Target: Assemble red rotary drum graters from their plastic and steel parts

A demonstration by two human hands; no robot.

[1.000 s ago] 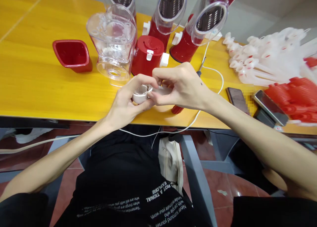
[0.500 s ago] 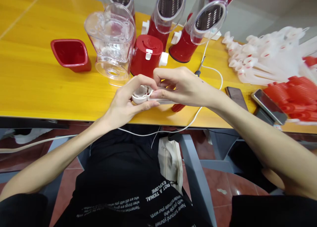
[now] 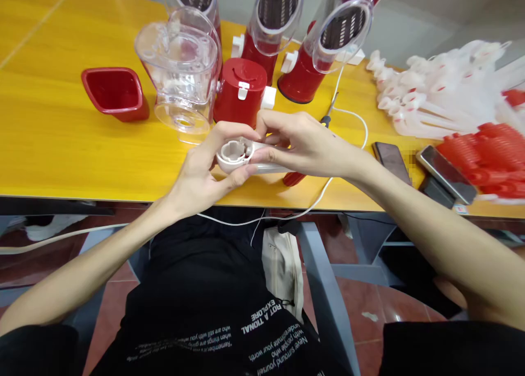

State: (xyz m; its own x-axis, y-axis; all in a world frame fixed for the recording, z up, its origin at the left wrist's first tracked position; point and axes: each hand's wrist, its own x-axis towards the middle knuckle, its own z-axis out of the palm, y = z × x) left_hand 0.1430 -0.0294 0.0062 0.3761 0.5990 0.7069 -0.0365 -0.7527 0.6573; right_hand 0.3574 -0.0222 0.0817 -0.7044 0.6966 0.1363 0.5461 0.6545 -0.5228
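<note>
Both hands hold a white plastic handle part (image 3: pixel 234 165) with a round hollow end, above the front of the yellow table (image 3: pixel 82 168). My left hand (image 3: pixel 203 171) curls around the round end, thumb in front and index finger behind. My right hand (image 3: pixel 297 146) pinches the long shank just right of the ring; its fingers cover part of it. Beneath the right hand lies a screwdriver with a red handle (image 3: pixel 293 179), its shaft emerging behind the hand. Just beyond stands a red cylindrical base (image 3: pixel 241 94) with a white clip and knob.
A red cup (image 3: pixel 137 107) and a clear plastic housing (image 3: pixel 180 81) stand at the left. Several red machines (image 3: pixel 301 80) with clear chutes line the back. To the right are a phone (image 3: pixel 391 162), white handles (image 3: pixel 435 113) and red ribbed parts (image 3: pixel 492 157). A white cable (image 3: pixel 361 124) crosses the table.
My left thumb has drawn back a little to the left, and the round end shows more of its inside. My right hand has hardly moved. The camera view has shifted slightly.
</note>
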